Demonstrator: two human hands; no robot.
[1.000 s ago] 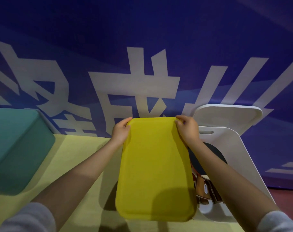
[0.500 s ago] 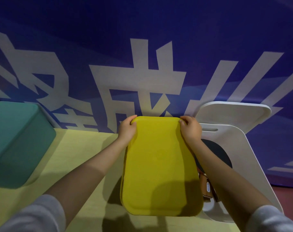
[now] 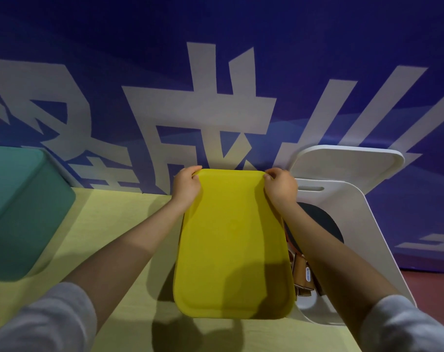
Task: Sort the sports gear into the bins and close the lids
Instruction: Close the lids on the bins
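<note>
Left hand (image 3: 186,185) and right hand (image 3: 280,185) each grip a far corner of the yellow lid (image 3: 232,245) — light, stiff, smooth plastic, I judge — best held by its rim.

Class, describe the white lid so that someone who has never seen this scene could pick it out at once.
Start at the big blue banner with white characters behind the pale yellow table. At the table's right end stands an open white bin. The white lid leans upright against the banner behind it, unlike the yellow lid held flat by both hands.
</note>
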